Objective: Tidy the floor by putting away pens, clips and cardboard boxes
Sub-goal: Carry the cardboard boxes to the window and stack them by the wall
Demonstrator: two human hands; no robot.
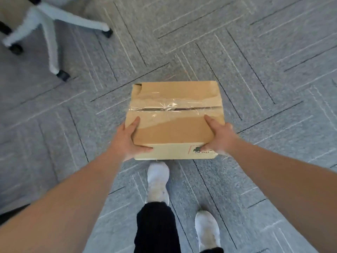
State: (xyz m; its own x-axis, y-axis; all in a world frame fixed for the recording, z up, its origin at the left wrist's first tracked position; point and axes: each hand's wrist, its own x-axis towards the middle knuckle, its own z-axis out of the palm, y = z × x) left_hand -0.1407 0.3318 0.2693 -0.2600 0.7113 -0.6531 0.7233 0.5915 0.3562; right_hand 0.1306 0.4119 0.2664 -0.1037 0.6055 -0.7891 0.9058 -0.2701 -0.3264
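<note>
A brown cardboard box point(175, 114) with clear tape across its closed top flaps hangs in front of me above the carpet. My left hand point(125, 141) grips its near left corner, thumb on top and fingers on the front face. My right hand point(218, 137) holds the near right corner the same way, its fingers over a printed label. No pens or clips show in this view.
Grey patterned carpet point(255, 70) covers the floor. The white wheeled base of an office chair point(47, 30) stands at the far left. My two feet in white shoes point(157, 181) are below the box.
</note>
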